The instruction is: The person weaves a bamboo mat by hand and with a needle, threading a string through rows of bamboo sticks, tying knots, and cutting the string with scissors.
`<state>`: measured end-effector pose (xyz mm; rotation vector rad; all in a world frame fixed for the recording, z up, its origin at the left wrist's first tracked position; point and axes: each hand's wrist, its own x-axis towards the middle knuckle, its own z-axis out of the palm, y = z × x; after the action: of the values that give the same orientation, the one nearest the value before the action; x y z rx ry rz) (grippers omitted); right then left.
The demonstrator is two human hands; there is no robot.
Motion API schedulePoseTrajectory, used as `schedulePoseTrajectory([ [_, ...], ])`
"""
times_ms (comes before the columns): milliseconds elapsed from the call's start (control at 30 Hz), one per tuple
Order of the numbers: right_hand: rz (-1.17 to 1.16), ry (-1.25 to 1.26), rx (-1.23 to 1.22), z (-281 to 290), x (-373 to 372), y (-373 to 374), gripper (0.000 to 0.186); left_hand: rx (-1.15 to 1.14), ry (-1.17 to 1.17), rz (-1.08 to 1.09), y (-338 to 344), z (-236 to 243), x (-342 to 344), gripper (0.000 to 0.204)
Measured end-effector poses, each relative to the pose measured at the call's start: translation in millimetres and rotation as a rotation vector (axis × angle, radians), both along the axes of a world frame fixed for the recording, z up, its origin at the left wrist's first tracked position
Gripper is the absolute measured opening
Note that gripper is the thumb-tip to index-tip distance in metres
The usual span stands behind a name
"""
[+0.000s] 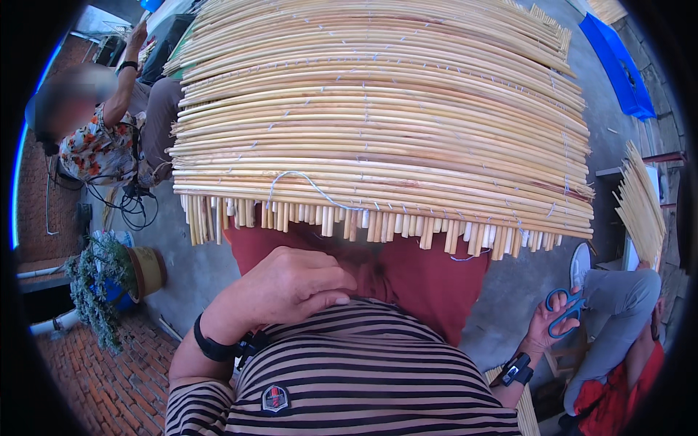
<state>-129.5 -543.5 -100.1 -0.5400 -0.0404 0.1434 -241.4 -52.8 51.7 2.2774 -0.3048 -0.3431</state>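
Curling by the striped shirt (363, 363), the left hand (294, 285) had its grip pressed together; whether it pinched anything, I could not tell. The reed mat (378, 123) lay ahead, partly over the red trousers (436, 283), largely stitched in rows; a loose thread (294, 173) seemed left to finish. The right hand (539, 330) pinched blue scissors (569, 314) in its grip.

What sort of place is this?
Probably a yard or similar workspace, perhaps outdoors: there is brickwork and a potted plant to the left, and a large mat of pale stalks spread before the person.
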Motion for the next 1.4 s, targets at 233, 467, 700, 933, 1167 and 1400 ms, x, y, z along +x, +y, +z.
schedulePoseTrajectory([
  [233,0.795,-0.567,-1.005,123.0,44.7,109.7,0.077,-0.295,0.356,0.034,-0.9,-16.6,-3.2,0.027],
  [467,0.510,-0.952,-1.577,154.8,37.3,186.6,0.057,-0.683,0.740,0.298,1.7,-85.3,-17.0,0.062],
  [700,0.049,-1.071,-1.882,158.7,20.9,202.7,0.052,-1.705,0.411,0.400,-4.7,-103.4,-3.9,0.051],
  [933,-0.271,-1.189,-2.026,150.6,6.8,219.6,0.059,-1.652,0.469,0.632,-13.5,-60.5,8.0,0.017],
  [1167,-0.229,-1.323,-2.037,160.0,3.8,232.2,0.056,-1.666,0.499,0.476,-4.9,-72.5,1.0,0.035],
  [1400,0.293,-1.029,-1.832,176.4,16.8,210.8,0.046,-0.374,0.320,0.195,6.2,-31.6,-18.8,0.023],
])
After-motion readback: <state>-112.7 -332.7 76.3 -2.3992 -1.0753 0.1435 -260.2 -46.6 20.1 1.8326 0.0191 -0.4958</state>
